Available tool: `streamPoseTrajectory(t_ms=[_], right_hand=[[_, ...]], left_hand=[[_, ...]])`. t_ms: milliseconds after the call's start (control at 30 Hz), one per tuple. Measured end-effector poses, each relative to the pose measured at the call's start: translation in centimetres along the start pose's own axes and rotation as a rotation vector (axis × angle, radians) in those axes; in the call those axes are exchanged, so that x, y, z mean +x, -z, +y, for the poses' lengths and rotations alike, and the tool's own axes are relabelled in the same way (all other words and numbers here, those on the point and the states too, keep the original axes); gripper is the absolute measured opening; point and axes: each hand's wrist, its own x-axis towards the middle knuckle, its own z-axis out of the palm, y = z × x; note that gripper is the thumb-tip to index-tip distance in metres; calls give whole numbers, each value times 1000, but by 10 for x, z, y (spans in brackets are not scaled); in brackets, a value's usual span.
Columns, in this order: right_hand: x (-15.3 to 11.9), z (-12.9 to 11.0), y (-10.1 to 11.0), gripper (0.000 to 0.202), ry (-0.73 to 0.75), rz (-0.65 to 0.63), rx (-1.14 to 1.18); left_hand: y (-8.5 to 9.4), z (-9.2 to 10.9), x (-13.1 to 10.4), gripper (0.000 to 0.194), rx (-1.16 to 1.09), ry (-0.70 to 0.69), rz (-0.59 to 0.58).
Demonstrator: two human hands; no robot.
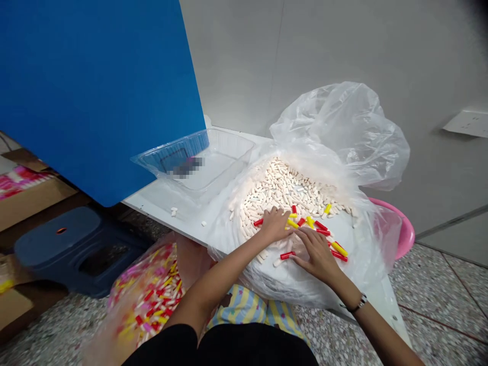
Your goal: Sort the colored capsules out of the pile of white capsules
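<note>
Many small white pieces (280, 185) lie heaped in an open clear plastic bag (305, 284) on the white table. Red and yellow tubes, such as a yellow one (339, 248) and a red one (287, 255), are scattered at the heap's front edge. My left hand (273, 225) rests at that edge, fingers curled down by a yellow tube; what its fingertips hold, if anything, is hidden. Just right of it, my right hand (316, 254) reaches over the tubes with thumb and fingers apart, its thumb close to the red tube.
On the table (152, 201), left of the bag, stands a clear plastic tray (232, 147). A pink basin (407, 234) shows at the right. Below left are a bag of coloured tubes (160, 300) and a blue stool (57, 234). A blue panel (102, 91) rises behind.
</note>
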Motion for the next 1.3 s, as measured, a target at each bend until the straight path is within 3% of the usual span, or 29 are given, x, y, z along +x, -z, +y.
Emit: streamPoseTrajectory(t_ms=[200,433,533,667,767,867,967,1100,1200,1300], right_hand=[[-7,-4,3,58,-8,-28,-53],[-13,-20,-4,49,31,-84,-103],[-9,-27,-9,40,31,-156,-116],[-7,-28,-16,33,19,-186,-94],[-8,-23,-18,29,6,-155,-29],[-9,-18,-17,26,-10,-143,33],[-6,-14,-14,22,-17,-164,52],[-6,-9,-16,18,10,-171,26],[-13,-1,-26,13,7,-163,-40],[-18,12,-39,9,-27,-169,-69]], left_hand=[[6,7,7,48,39,104,-19],[0,22,19,40,14,286,1],[0,18,21,32,12,289,20],[9,1,14,38,3,240,77],[23,-17,8,41,-120,216,222],[44,-36,-5,28,-463,244,497],[64,-58,-40,22,-887,347,698],[74,-100,-139,38,-1356,481,801],[67,-131,-232,44,-1443,681,906],[50,-149,-314,42,-1309,971,1040]])
